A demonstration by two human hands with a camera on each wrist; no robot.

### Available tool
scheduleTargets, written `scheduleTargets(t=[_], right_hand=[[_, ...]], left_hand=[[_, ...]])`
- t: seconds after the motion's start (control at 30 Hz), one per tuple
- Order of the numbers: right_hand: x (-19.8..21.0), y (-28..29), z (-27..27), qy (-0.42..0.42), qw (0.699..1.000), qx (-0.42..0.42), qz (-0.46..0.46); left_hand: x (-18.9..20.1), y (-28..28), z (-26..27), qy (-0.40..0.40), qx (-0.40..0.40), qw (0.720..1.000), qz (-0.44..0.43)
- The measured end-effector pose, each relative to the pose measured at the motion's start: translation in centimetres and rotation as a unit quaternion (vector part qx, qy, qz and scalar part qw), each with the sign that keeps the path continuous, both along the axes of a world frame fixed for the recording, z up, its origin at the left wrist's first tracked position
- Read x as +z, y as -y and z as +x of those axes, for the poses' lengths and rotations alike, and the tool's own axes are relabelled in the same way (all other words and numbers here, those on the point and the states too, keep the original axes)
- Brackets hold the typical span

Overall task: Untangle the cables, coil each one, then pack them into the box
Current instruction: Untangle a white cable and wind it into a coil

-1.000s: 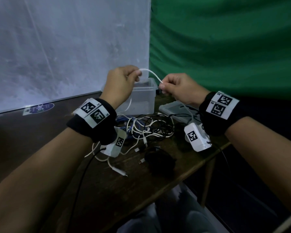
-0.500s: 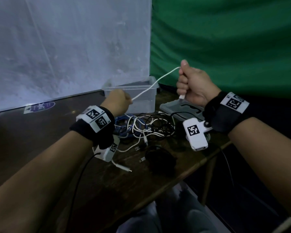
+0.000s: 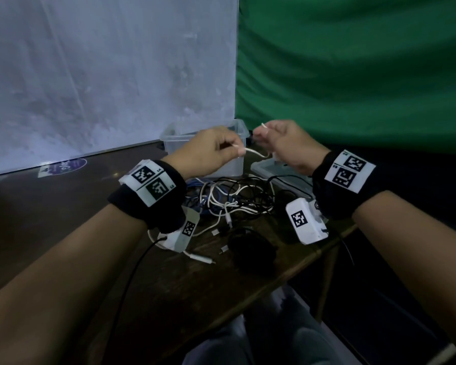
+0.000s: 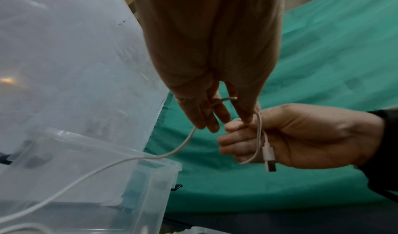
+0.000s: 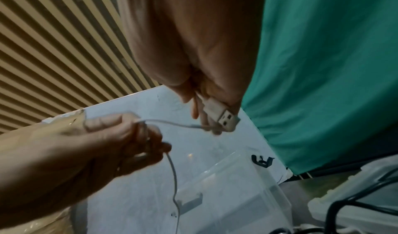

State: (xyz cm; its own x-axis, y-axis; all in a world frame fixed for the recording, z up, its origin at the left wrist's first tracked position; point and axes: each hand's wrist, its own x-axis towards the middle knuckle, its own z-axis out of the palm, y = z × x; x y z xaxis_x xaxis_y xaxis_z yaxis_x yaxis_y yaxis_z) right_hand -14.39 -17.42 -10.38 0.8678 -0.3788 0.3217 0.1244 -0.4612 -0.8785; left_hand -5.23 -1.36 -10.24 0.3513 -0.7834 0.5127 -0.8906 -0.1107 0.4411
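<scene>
Dark wooden table (image 3: 169,299) beneath: left hand (image 3: 206,151) and right hand (image 3: 287,146) each pinch thin white USB cable (image 3: 256,153); limp, light, best gripped near plug.

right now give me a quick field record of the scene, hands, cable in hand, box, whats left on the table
left hand: pinches the white cable a short way from its plug
right hand: holds the plug end, USB plug sticking out past the fingers
cable in hand: short slack span between both hands, the rest trails down from the left hand
clear plastic box: open, behind the hands; contents cannot be made out
cable tangle: white, black and blue cables knotted on the wooden table
lid: lies right of the box
</scene>
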Motion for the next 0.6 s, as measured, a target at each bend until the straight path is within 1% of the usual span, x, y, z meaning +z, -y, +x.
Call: scheduleTargets(t=[0.1, 0.17, 0.23, 0.33, 0.4, 0.47, 0.53, 0.6], right_hand=[[0.0, -0.9, 0.0, 0.006, 0.998, 0.033, 0.054], [0.1, -1.1, 0.0, 0.008, 0.999, 0.032, 0.04], [0.2, -1.3, -0.3, 0.008, 0.999, 0.042, 0.033], [0.3, -1.8, -0.9, -0.022, 0.993, 0.101, 0.061], [0.4, -2.1, -1.5, -0.036, 0.985, 0.145, 0.088], [0.6, -2.1, -1.7, -0.022, 0.978, 0.167, 0.125], [1.2, -2.1, -1.8, 0.003, 0.973, 0.161, 0.165], [2.1, -2.2, -1.9, 0.03, 0.964, 0.144, 0.222]], left_hand=[[0.4, 0.6, 0.1, 0.025, -0.002, 0.998, -0.062], [0.6, 0.7, 0.2, 0.036, 0.001, 0.995, -0.089], [0.8, 0.7, 0.5, 0.045, 0.021, 0.993, -0.108], [1.0, 0.7, 1.0, 0.045, 0.057, 0.991, -0.112], [0.9, 0.7, 1.0, 0.029, 0.07, 0.992, -0.1], [0.4, 0.9, 0.9, 0.011, 0.073, 0.995, -0.072], [-0.3, 1.1, 0.8, -0.006, 0.071, 0.997, -0.025], [-1.1, 1.2, 0.7, -0.007, 0.076, 0.996, 0.04]])
